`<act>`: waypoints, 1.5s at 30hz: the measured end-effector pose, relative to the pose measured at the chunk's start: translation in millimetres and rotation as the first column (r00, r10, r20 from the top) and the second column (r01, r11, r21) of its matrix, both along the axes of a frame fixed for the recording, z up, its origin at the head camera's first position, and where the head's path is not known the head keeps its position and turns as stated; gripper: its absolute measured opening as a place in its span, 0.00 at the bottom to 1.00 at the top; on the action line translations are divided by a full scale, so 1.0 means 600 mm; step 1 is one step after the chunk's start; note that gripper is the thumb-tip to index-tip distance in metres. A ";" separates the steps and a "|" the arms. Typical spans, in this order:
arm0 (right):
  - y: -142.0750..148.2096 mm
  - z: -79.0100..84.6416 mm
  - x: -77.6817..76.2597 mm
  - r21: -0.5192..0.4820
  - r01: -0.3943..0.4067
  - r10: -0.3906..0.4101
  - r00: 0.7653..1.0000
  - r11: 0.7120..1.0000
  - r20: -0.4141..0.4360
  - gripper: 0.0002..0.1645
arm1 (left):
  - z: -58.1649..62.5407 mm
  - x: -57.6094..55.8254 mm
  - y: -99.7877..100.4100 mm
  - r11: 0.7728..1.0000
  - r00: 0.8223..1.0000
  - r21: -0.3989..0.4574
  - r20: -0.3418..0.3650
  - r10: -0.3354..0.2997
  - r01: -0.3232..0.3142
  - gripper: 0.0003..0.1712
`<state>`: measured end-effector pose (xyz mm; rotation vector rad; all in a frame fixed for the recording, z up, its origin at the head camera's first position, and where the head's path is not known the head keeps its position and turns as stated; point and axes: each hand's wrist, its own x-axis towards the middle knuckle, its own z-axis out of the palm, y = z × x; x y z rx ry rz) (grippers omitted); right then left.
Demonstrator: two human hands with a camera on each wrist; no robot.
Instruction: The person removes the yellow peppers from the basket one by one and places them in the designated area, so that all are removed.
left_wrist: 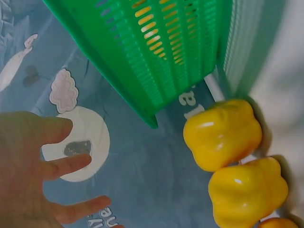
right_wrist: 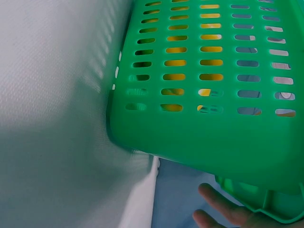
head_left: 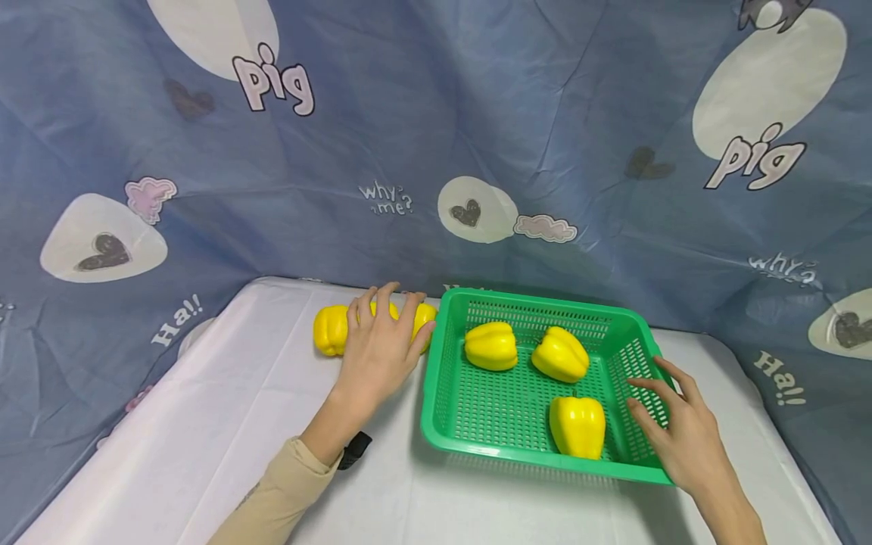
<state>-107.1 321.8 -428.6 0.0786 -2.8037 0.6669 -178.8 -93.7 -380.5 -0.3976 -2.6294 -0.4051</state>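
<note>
My left hand [head_left: 378,344] hovers with spread fingers over a row of yellow bell peppers left of the basket. One pepper [head_left: 330,331] shows to its left, another [head_left: 426,316] beside the thumb, and part of a third between the fingers. In the left wrist view a gap separates the fingers from two peppers [left_wrist: 223,135]. A green plastic basket [head_left: 504,452] holds three more yellow peppers: left [head_left: 490,347], middle [head_left: 561,354] and front right [head_left: 577,428]. At the basket's right rim is my right hand [head_left: 688,431], fingers loosely bent and apart, fingertips over the edge.
The basket stands on a white-covered table [head_left: 286,393]. Behind it and at the sides hangs a blue printed cloth [head_left: 381,136], close to the basket's back rim. A black strap [head_left: 354,450] shows at my left wrist.
</note>
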 end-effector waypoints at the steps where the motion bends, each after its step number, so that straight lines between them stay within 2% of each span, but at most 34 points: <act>1: 0.000 0.000 0.000 0.000 0.000 0.000 1.000 1.000 0.000 0.21 | -0.001 0.002 0.002 1.000 1.000 -0.005 -0.006 -0.005 0.005 0.22; 10: -0.002 0.001 0.000 0.000 0.001 -0.001 1.000 1.000 -0.008 0.21 | -0.006 0.015 0.032 0.997 0.996 -0.047 -0.047 -0.070 0.068 0.23; 16: -0.001 -0.002 0.000 -0.001 0.004 -0.004 1.000 1.000 -0.008 0.21 | -0.009 0.019 0.053 0.991 0.993 -0.065 -0.030 -0.118 0.116 0.23; 22: 0.000 -0.002 0.000 -0.004 0.001 -0.001 1.000 1.000 -0.008 0.21 | -0.011 0.016 0.071 0.982 0.989 -0.124 -0.028 -0.144 0.140 0.23; 29: 0.000 -0.002 0.000 -0.003 0.000 0.000 1.000 1.000 -0.023 0.20 | -0.010 0.009 0.093 0.968 0.979 -0.151 0.066 -0.192 0.200 0.25; 36: 0.000 -0.003 -0.001 -0.002 -0.001 0.001 1.000 1.000 -0.011 0.21 | -0.015 0.005 0.106 0.951 0.969 -0.191 0.099 -0.228 0.243 0.25; 39: 0.000 -0.003 -0.001 -0.005 -0.004 0.004 1.000 1.000 -0.013 0.21 | -0.017 0.002 0.111 0.943 0.962 -0.203 0.133 -0.238 0.262 0.26; 45: 0.001 -0.002 0.000 -0.007 -0.002 0.002 1.000 1.000 -0.009 0.21 | -0.022 -0.005 0.121 0.928 0.925 -0.178 0.259 -0.277 0.327 0.27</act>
